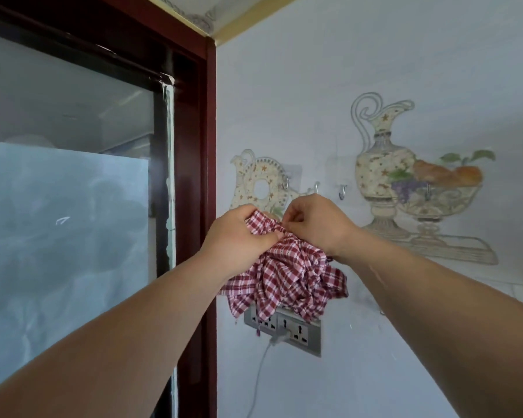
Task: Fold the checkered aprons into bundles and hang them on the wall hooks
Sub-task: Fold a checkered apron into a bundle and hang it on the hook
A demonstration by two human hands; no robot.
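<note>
The wall [314,86] you faced carried small metal hooks [341,191] in a row, a painted jug [381,164] and fruit bowl [435,194], and lower down a grey socket panel [302,331] with a white cable [258,375] plugged in. The checkered apron [287,276] overlapped the panel's top edge.

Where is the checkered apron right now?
Centre of the head view: the checkered apron hangs bunched from the left hand and right hand, below the wall hooks, above the socket panel.
</note>
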